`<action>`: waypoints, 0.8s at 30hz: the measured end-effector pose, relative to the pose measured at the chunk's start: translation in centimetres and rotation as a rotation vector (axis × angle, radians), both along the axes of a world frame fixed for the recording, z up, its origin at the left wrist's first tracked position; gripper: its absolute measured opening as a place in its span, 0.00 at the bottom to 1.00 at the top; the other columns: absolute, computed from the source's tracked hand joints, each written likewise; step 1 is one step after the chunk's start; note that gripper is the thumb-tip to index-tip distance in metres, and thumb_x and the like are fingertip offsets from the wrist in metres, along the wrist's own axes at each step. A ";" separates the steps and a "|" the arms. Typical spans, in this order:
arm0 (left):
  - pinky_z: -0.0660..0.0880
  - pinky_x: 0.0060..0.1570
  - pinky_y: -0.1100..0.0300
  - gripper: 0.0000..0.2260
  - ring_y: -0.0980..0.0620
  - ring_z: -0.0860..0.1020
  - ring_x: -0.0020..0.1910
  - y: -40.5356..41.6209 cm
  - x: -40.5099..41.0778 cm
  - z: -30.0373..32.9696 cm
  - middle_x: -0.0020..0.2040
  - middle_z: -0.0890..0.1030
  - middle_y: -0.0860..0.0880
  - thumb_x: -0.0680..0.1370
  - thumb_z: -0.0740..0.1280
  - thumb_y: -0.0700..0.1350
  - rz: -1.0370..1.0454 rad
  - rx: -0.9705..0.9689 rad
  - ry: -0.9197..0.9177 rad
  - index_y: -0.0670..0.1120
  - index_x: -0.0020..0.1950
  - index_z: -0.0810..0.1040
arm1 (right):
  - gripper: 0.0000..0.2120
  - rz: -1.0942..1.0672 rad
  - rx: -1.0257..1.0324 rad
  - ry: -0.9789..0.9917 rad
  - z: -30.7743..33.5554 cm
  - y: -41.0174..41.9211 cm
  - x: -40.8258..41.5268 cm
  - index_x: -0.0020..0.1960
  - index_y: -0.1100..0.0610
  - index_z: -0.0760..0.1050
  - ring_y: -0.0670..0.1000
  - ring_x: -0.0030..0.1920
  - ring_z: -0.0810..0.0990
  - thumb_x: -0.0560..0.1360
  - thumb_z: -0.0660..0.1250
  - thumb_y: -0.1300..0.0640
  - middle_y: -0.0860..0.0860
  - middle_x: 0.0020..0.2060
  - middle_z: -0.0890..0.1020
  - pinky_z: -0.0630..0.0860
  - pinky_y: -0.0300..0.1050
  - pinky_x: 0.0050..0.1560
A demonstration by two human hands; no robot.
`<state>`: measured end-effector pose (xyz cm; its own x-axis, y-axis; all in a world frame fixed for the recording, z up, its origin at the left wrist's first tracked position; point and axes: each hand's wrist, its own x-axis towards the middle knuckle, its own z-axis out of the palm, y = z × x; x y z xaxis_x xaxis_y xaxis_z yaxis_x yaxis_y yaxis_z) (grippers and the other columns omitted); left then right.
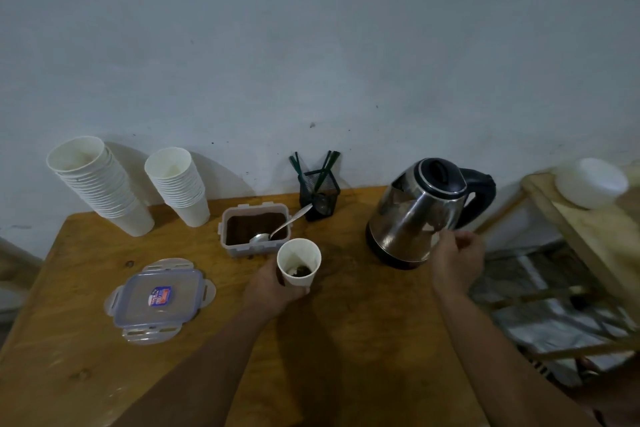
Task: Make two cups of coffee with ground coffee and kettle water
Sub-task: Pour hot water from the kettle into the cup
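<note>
- The left hand (273,282) curls round a white paper cup (299,262) with dark ground coffee at its bottom.
- The right hand (456,258), fingers loosely bent and holding nothing, sits just beside the steel kettle with a black handle (420,210).
- Beyond the left hand, a clear plastic tub of ground coffee (255,229) holds a metal spoon (280,228).
- Left of that hand, the tub's clear lid (160,300) lies on the wooden desk (363,340).
</note>
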<state>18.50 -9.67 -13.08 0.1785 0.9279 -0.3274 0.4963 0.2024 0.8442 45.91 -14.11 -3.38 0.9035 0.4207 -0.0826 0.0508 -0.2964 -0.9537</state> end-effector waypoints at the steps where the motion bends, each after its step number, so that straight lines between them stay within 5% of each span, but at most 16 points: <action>1: 0.78 0.57 0.48 0.39 0.54 0.77 0.59 -0.1 0.1 -0.2 0.60 0.80 0.56 0.55 0.79 0.59 0.009 0.014 0.007 0.55 0.65 0.73 | 0.06 -0.010 0.056 -0.027 0.3 0.3 0.6 0.51 0.58 0.71 0.50 0.41 0.74 0.75 0.63 0.59 0.54 0.45 0.76 0.73 0.47 0.44; 4: 0.78 0.57 0.49 0.37 0.54 0.77 0.59 -0.3 0.5 -0.3 0.59 0.80 0.55 0.58 0.80 0.56 0.034 0.043 0.022 0.54 0.65 0.73 | 0.15 0.082 0.199 0.075 0.5 2.2 2.6 0.45 0.59 0.76 0.53 0.43 0.80 0.79 0.58 0.49 0.58 0.43 0.81 0.77 0.49 0.46; 8: 0.76 0.58 0.53 0.35 0.52 0.76 0.60 -0.4 1.7 -0.9 0.61 0.79 0.52 0.61 0.82 0.47 0.050 0.044 0.028 0.50 0.66 0.73 | 0.25 0.138 0.230 0.362 0.7 4.3 5.1 0.54 0.55 0.79 0.52 0.53 0.81 0.76 0.59 0.34 0.51 0.49 0.83 0.76 0.50 0.55; 16: 0.76 0.60 0.45 0.39 0.50 0.75 0.63 -0.7 3.3 -2.0 0.62 0.78 0.52 0.57 0.82 0.53 0.064 0.018 0.094 0.52 0.66 0.72 | 0.33 0.290 0.239 0.611 2.2 6.7 8.1 0.60 0.55 0.81 0.50 0.53 0.84 0.63 0.77 0.36 0.50 0.48 0.87 0.79 0.45 0.53; 19: 0.75 0.61 0.44 0.42 0.50 0.73 0.64 -0.8 3.3 -2.0 0.63 0.77 0.53 0.56 0.82 0.54 0.066 0.000 0.099 0.53 0.67 0.71 | 0.32 0.285 0.257 0.683 2.3 6.7 8.4 0.62 0.55 0.79 0.49 0.48 0.86 0.63 0.80 0.42 0.50 0.48 0.87 0.81 0.43 0.43; 24: 0.74 0.61 0.44 0.48 0.50 0.72 0.65 -1.0 3.5 -2.3 0.63 0.77 0.54 0.49 0.76 0.67 0.104 -0.007 0.073 0.55 0.67 0.70 | 0.30 0.227 0.357 0.796 2.4 7.0 8.2 0.61 0.57 0.79 0.54 0.49 0.87 0.62 0.83 0.52 0.54 0.48 0.87 0.83 0.50 0.50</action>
<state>22.04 -10.65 -15.35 0.0568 0.9376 -0.3430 0.5321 0.2622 0.8050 54.12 -7.15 -0.93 0.5269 0.7025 -0.4784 -0.6429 -0.0387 -0.7649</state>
